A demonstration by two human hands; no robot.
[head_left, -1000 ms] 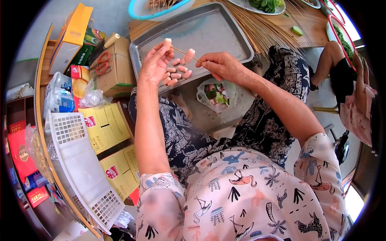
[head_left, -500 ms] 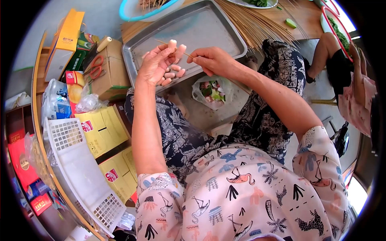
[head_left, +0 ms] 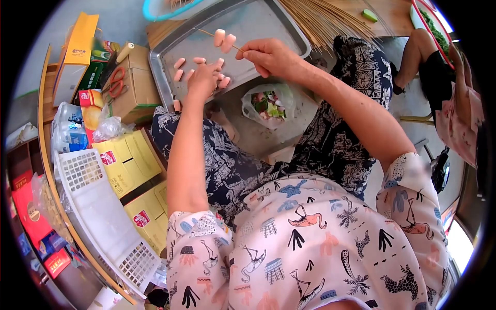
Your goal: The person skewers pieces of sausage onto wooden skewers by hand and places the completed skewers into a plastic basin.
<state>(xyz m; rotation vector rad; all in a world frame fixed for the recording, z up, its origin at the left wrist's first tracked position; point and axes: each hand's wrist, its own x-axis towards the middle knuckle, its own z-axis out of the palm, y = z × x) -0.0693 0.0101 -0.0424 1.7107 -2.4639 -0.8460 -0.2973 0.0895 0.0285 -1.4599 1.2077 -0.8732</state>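
A thin wooden skewer (head_left: 206, 32) with two pink sausage pieces (head_left: 219, 37) threaded on it points up and left over the metal tray (head_left: 158, 67). My right hand (head_left: 271, 57) pinches its lower end. Down in the tray, my left hand (head_left: 204, 80) has its fingertips closed at a small sausage piece (head_left: 220, 61); the grip is partly hidden. Several loose sausage pieces (head_left: 180, 63) lie around that hand, and one more (head_left: 177, 105) is by the tray's near left edge.
Bare skewers (head_left: 328, 23) fan out right of the tray, near a cut lime (head_left: 369, 15). A plastic bag of scraps (head_left: 268, 106) sits below, between the knees. Boxes (head_left: 135, 85), red scissors (head_left: 118, 82) and a white basket (head_left: 98, 206) stand left. Another person's arm (head_left: 413, 57) shows at right.
My left hand has left the skewer and dropped into the tray among the loose sausage pieces. The skewer stays in my right hand. The view has shifted slightly.
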